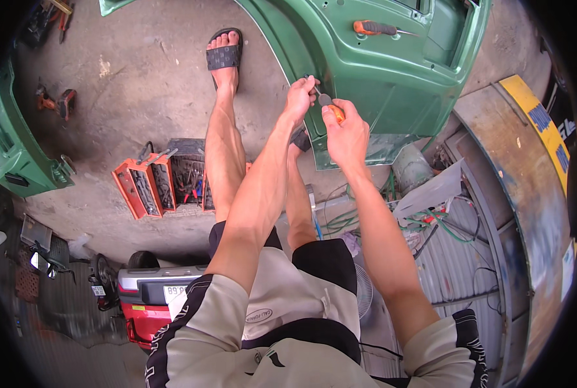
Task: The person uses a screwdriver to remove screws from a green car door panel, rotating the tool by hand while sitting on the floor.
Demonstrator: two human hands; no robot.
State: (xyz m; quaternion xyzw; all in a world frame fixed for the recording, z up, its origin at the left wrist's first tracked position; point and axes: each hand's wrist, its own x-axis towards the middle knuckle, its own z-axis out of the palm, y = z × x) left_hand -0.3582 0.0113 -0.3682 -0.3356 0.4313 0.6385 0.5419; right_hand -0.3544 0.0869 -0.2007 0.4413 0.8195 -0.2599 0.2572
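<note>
Fingers of the right hand point(348, 134) are clamped round an orange-handled screwdriver point(337, 114), above the view's middle toward one o'clock, its shaft pointing to eleven. Those of the left hand point(298, 100), at twelve, curl close by the shaft at the green vehicle door panel point(392, 97); whether they pinch it I cannot tell, though they seem placed to steady that end. A second screwdriver point(374, 28) lies on the panel toward one o'clock, probably parked within reach.

At nine, an orange cantilever toolbox point(130, 191) stands open, trays spread, likely so its contents show: loose hand tools point(190, 184), some red- or blue-handled, in the deep well, darker pieces in the side trays.
</note>
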